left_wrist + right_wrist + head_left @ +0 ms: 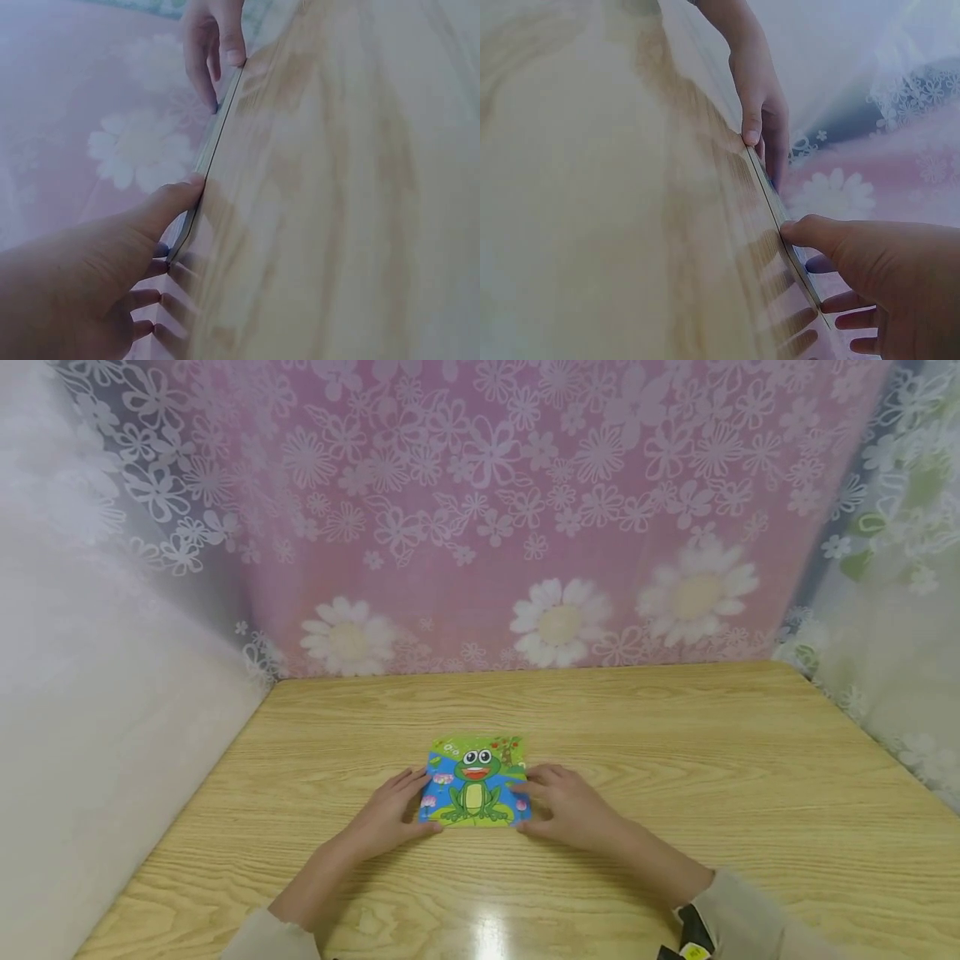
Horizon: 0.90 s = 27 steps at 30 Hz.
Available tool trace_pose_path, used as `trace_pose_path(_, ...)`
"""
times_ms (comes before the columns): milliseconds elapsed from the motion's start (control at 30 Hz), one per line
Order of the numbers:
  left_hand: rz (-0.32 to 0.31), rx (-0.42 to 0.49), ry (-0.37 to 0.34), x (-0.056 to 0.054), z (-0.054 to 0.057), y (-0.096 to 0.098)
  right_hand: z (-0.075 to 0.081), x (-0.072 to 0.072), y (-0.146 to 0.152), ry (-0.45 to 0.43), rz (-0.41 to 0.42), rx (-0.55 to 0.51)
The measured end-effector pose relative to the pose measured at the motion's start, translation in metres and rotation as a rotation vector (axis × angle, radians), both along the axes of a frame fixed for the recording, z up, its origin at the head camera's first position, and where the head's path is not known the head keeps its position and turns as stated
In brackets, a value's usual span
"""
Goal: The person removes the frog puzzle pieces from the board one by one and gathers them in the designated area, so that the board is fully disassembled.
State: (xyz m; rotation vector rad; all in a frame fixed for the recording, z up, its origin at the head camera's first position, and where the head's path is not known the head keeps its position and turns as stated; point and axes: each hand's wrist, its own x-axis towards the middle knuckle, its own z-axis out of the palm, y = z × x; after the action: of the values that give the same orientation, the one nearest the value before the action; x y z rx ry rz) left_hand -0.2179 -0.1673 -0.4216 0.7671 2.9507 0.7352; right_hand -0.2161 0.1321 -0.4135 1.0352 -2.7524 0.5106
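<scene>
Pink floral cloth (450, 527) rose beyond both hands, with a pale left sheet (112, 652) on the outer side of our left hand (388, 814) and a pale right sheet (885, 610) past our right hand (573, 806). Wood-grained and broad, the table (675, 735) spread beneath the hands and well out to either side of them. Our light sleeves (273, 937) came in behind the hands, and a black strap (697, 927) showed at the right cuff.

We had the hands apart, facing each other, each gripping one side of a flat frog panel (476, 789) that lay between them on the tabletop. On both sides the thumb met a near corner while the fingers ran along the side edge. A thin dark line followed the near edge in the wrist views; we could not tell whether it was a seam or a gap above the wood.

The step in hand, as we judged it, was steadying or squaring the panel with a matched hold. Whatever the next move, it seemed to call for equal pressure from both sides, since a stronger push from one hand could skew the panel. Smallest of all, nearer the right fingers, was a fruit tree (507, 752) printed above the lily pads.
</scene>
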Motion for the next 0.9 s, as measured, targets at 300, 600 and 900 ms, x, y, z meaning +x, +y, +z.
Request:
trace_pose_path(300,0.021,0.023,-0.042,0.01,0.005,-0.01,0.002,0.007,-0.009,0.005,0.028,-0.006)
trace_pose_path(600,0.025,0.064,-0.058,0.017,0.005,-0.019,0.006,0.013,-0.016,-0.014,0.039,0.024)
trace_pose_path(900,0.033,0.074,-0.053,0.026,0.005,-0.025,0.009,0.019,-0.022,-0.019,0.064,0.03)
